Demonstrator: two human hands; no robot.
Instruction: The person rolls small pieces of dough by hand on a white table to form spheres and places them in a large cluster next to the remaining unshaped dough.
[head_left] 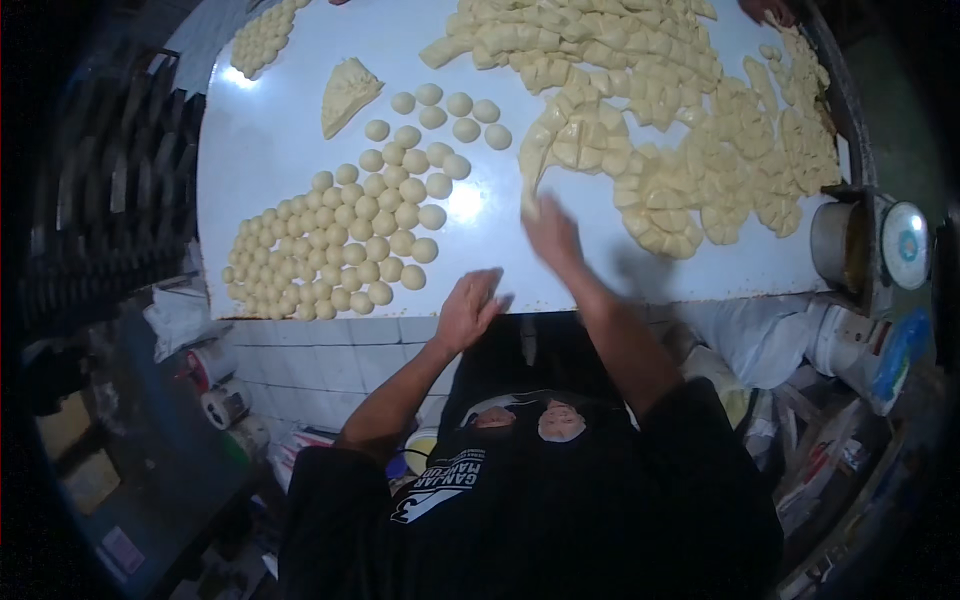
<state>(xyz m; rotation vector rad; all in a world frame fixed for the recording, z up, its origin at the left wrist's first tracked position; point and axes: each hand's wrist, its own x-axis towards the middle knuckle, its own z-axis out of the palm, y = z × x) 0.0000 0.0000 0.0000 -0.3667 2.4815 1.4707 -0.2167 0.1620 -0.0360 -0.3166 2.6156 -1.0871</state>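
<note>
My right hand is closed on the end of a strip of dough, which stretches from the large spread of cut, pale yellow dough pieces. My left hand hovers by the table's near edge, thumb and fingers apart, with nothing visible in it. Many round dough balls are packed together on the left of the table, more loosely toward the middle. Several separate balls lie farther back, beside a wedge-shaped lump of dough.
The white tabletop has a worn near edge. Another group of dough balls sits at the far left. A metal pot and a round white lid stand at the right. Another person's hand reaches in at the far right.
</note>
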